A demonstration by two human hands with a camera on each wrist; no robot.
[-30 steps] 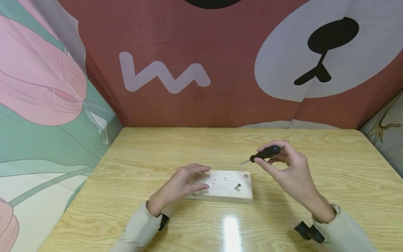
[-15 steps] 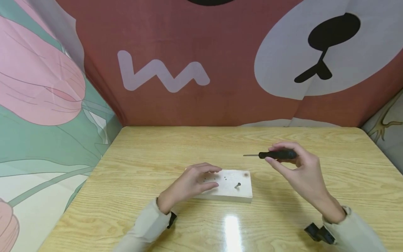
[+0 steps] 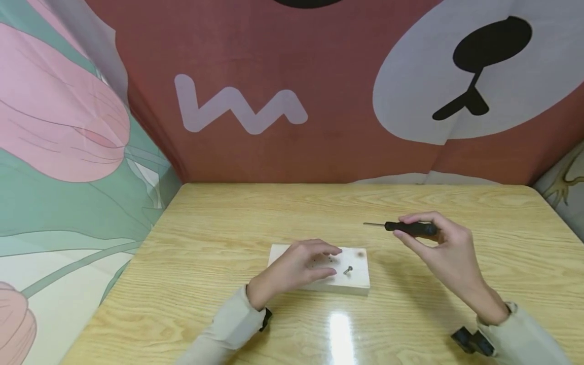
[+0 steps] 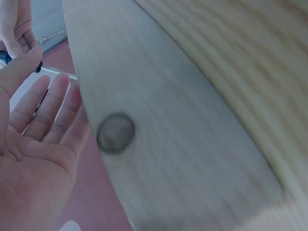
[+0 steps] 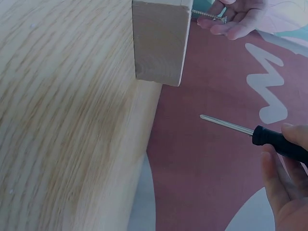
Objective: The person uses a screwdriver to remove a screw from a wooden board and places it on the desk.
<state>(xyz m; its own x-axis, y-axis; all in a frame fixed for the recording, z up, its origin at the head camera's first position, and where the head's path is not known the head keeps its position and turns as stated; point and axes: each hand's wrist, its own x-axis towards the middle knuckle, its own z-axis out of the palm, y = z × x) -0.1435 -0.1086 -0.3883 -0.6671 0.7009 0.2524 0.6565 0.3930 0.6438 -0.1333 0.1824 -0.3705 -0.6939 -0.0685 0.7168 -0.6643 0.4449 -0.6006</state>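
A black-handled screwdriver [image 3: 412,229] is gripped between the thumb and fingers of my right hand [image 3: 451,253], raised off the table. Its thin metal shaft points left, apart from the white wooden board [image 3: 360,280]. From the board's right part a screw [image 3: 349,270] sticks up at a slant; the right wrist view shows its threaded shank [image 5: 208,16] standing well out of the wood. Over the board hovers my left hand [image 3: 301,266], thumb and fingers spread apart just left of the screw, holding nothing. It hides part of the board's small holes.
The board lies flat on a wood-grain table [image 3: 219,223]. A dark round knot [image 4: 116,133] marks the board's side in the left wrist view. Behind the table hangs a printed red cloth [image 3: 337,101], with a floral cloth [image 3: 59,111] at the left.
My left hand has slid right across the board toward the screw. My right hand has drawn back to the right with the screwdriver, which has turned from slanting down to nearly level.
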